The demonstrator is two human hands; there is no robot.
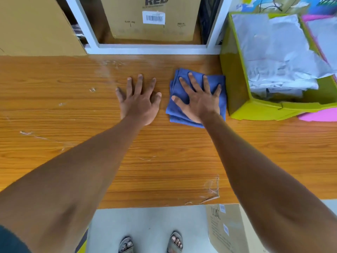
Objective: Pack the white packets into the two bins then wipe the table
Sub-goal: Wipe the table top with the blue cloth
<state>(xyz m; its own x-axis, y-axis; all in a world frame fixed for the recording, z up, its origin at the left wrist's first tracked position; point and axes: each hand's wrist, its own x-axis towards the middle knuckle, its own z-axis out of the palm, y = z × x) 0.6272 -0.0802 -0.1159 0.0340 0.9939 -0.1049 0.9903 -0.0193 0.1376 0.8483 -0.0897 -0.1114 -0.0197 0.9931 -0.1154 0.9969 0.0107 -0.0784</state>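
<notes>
Right hand (198, 103) flat, fingers spread, pressing folded blue cloth (182, 92) on wooden bench (164, 161). Left hand (139, 101) flat on bare wood just beside cloth. Green bin (237, 92) at right, touching cloth edge, full of white packets (273, 57). Pink bin (319, 115) behind it.

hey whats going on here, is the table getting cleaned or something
A person is wiping the wooden table. The right hand presses flat, fingers spread, on a folded blue cloth beside the yellow-green bin. The left hand rests flat on the bare tabletop next to it. The white packets already lie in the bin, and part of a pink bin shows at the right edge. Pale smears still mark the wood.
</notes>
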